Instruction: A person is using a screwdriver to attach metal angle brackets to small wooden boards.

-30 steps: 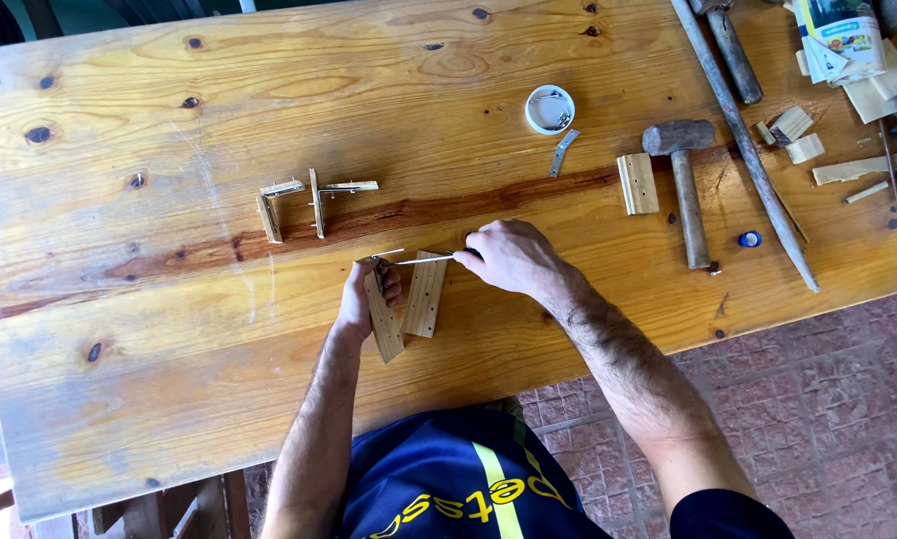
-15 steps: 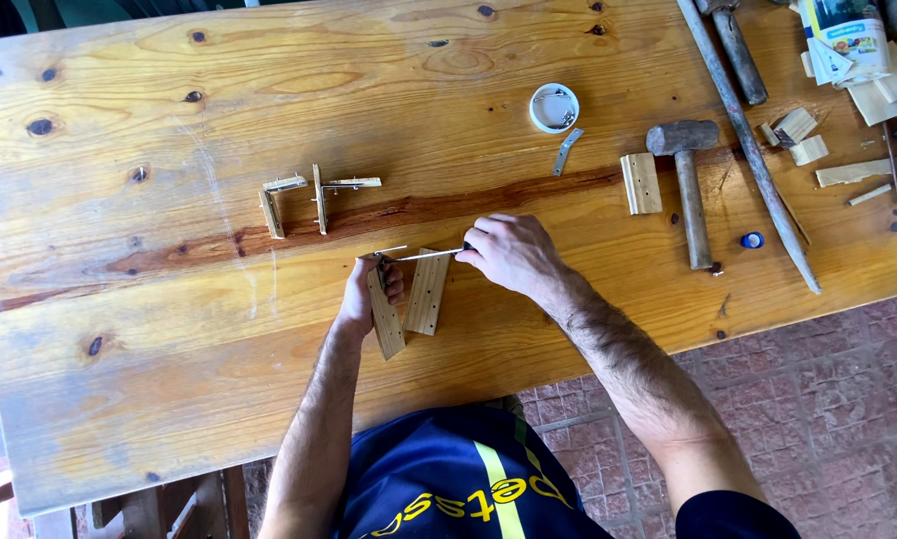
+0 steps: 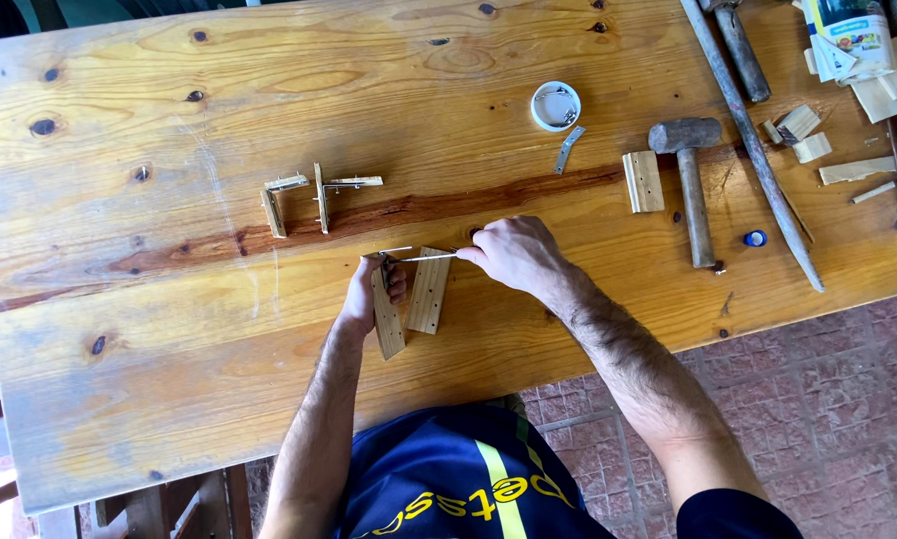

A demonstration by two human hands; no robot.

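Knotty pine tabletop (image 3: 269, 399), with brick paving at lower right. Nearest you, your left hand (image 3: 368, 294) clasps a small upright wooden slat (image 3: 387, 317); its fingertips are hidden behind the wood. Just beside it lies a second slat (image 3: 429, 289), flat. Your right hand (image 3: 513, 255) pinches a thin metal pin (image 3: 423, 258) laid across both slat tops; the pin's far tip is hard to make out. Farther off stands a small slat assembly (image 3: 313, 192). To the right lie a hammer (image 3: 690, 175) and a white lid (image 3: 555, 105) whose contents are indistinct. Items at the top right corner are cut off.
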